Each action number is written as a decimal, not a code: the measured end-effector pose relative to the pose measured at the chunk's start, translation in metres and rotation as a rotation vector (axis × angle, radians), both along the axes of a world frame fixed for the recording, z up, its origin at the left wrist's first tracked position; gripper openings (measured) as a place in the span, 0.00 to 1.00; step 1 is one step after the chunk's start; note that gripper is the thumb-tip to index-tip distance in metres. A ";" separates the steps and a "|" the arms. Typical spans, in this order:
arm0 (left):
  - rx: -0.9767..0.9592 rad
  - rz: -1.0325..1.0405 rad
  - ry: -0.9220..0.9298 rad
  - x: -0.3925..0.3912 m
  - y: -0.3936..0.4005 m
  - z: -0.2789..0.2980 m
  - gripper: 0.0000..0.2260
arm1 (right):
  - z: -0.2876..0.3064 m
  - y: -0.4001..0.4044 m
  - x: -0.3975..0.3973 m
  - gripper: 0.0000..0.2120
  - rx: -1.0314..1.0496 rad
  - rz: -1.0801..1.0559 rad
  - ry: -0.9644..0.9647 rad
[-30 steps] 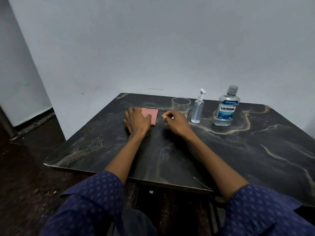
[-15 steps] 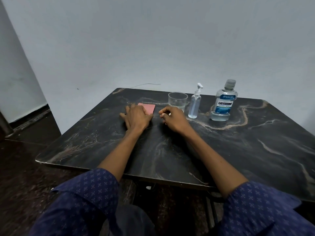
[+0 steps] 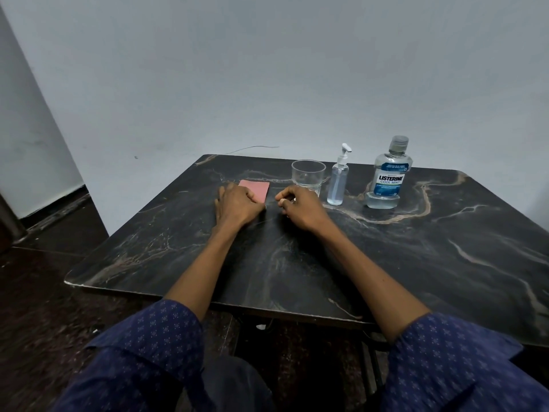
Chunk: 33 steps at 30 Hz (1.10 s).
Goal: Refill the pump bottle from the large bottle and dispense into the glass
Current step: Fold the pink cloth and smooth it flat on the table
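Not started: left hand (image 3: 237, 203) rests flat on pink card (image 3: 258, 188); right hand (image 3: 300, 207) loosely curled, grip empty. Next: uncap large bottle (image 3: 389, 176), well right of it.

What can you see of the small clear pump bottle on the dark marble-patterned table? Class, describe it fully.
The small clear pump bottle is a slim, see-through plastic cylinder with a white pump head whose nozzle points right. It stands upright near the table's far edge, between the empty clear drinking glass on its left and the large mouthwash bottle on its right, apart from both. Clear liquid seems to fill much of it. Neither hand touches it; only the table beneath does.
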<state>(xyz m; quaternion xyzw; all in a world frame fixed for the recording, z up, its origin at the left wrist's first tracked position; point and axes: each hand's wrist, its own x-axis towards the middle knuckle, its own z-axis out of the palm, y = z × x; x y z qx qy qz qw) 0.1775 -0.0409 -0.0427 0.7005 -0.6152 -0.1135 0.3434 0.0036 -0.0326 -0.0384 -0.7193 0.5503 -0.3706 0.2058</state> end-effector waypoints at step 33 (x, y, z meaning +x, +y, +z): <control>-0.056 -0.790 1.605 0.010 0.019 0.039 0.07 | 0.033 0.038 0.012 0.19 -0.163 0.177 -0.376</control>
